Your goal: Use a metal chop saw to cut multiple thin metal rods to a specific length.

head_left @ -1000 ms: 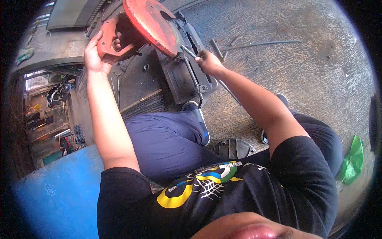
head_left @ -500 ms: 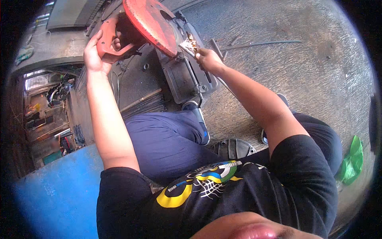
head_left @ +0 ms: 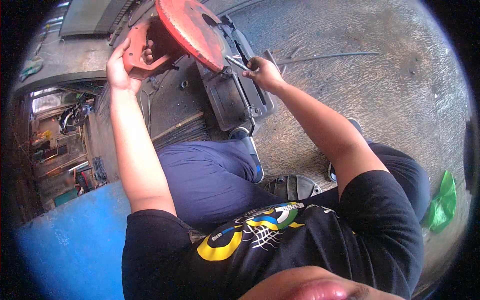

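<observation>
My left hand (head_left: 122,67) is wrapped round the red handle (head_left: 136,52) of a cut-off saw at the upper left. The saw's round red guard (head_left: 187,32) is worn along its rim and hides most of the disc. My right hand (head_left: 264,75) pinches a short, ribbed metal rod (head_left: 238,64), whose other end reaches toward the guard's lower edge. Beneath them lies the saw's grey metal base (head_left: 227,102), with a clamp bar (head_left: 242,92) along it. The guard hides where the rod meets the saw.
Long thin rods (head_left: 182,131) lie bundled left of the base. Another long rod (head_left: 335,56) is on the rough floor at the right. A blue panel (head_left: 75,240) stands at my left; a green plastic bag (head_left: 442,205) lies at far right. A ribbed dark round piece (head_left: 294,186) sits between my feet.
The bright, flame-coloured glow around the rod by my right hand is gone, and the rod now shows plainly. My right hand's fingers have shifted slightly; my left stays on the handle.
</observation>
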`<action>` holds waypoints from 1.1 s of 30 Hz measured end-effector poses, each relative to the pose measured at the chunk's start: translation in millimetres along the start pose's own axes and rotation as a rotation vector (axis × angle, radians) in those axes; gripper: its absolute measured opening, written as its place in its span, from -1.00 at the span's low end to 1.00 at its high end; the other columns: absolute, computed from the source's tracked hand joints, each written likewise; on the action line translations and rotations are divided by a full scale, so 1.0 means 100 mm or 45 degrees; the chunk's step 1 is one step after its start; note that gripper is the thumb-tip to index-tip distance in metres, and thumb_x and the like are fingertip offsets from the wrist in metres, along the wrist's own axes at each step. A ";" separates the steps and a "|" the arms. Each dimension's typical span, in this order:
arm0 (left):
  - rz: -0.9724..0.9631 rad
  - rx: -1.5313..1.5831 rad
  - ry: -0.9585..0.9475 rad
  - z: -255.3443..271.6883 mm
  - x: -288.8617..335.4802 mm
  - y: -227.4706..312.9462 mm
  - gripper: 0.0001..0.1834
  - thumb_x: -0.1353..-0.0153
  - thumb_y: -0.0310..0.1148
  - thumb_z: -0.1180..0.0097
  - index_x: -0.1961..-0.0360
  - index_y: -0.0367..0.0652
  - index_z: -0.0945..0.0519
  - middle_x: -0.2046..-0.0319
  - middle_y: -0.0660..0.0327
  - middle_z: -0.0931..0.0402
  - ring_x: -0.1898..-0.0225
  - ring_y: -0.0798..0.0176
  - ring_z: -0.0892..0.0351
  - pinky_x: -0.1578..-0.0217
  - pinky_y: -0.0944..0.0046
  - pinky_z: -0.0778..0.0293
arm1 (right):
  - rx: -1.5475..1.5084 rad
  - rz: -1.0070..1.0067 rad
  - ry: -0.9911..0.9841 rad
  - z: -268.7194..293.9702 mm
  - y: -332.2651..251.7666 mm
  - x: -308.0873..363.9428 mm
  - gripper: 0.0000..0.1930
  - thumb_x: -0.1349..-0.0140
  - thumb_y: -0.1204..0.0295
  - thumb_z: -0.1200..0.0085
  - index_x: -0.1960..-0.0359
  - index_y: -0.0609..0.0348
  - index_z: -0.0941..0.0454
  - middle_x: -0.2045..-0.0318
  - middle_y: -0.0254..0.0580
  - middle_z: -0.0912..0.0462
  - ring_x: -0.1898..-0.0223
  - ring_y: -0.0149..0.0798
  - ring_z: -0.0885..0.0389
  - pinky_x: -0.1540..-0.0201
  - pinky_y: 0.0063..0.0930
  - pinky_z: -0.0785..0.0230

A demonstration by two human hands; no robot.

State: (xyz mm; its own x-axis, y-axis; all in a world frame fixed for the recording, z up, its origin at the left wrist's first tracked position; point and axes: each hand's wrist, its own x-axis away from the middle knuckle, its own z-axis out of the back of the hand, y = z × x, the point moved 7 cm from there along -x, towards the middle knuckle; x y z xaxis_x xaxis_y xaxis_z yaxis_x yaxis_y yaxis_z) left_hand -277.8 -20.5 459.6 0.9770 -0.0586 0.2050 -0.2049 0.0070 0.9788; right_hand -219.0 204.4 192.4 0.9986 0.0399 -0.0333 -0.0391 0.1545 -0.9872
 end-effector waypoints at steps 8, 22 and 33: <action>-0.015 -0.017 -0.031 -0.02 0.01 0.01 -0.52 -0.27 -0.20 0.12 -0.08 -0.34 -0.34 0.24 0.01 -0.53 0.33 0.23 -0.52 0.30 0.26 -0.52 | -0.362 -0.372 -0.165 -0.09 0.21 0.02 -0.75 -0.06 0.40 -0.26 0.31 0.27 -0.50 0.49 -0.25 -0.58 0.51 -0.44 -0.50 0.41 -0.48 -0.39; -0.026 -0.012 -0.020 0.00 0.01 0.01 -0.52 -0.26 -0.20 0.12 -0.09 -0.35 -0.34 0.23 -0.01 -0.51 0.34 0.22 -0.52 0.30 0.27 -0.52 | -0.462 -0.496 -0.281 -0.17 0.25 0.07 -0.81 -0.20 0.35 -0.10 0.26 0.21 -0.57 0.50 -0.32 -0.62 0.59 -0.47 -0.51 0.51 -0.54 -0.33; 0.000 0.007 -0.089 0.05 -0.04 0.00 -0.49 -0.28 -0.19 0.15 -0.12 -0.37 -0.29 0.17 -0.08 -0.48 0.27 0.15 -0.50 0.23 0.23 -0.49 | -0.402 -0.548 -0.336 -0.25 0.26 0.08 -0.75 -0.28 0.32 0.04 0.18 0.23 -0.55 0.54 -0.26 -0.60 0.65 -0.46 -0.45 0.60 -0.51 -0.27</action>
State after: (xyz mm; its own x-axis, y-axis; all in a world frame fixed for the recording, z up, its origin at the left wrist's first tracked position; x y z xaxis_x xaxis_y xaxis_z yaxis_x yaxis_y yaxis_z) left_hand -281.7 -24.9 458.8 0.9707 -0.1278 0.2036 -0.2051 0.0016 0.9787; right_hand -211.6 184.0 162.5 0.8786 0.2894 0.3800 0.4198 -0.0885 -0.9033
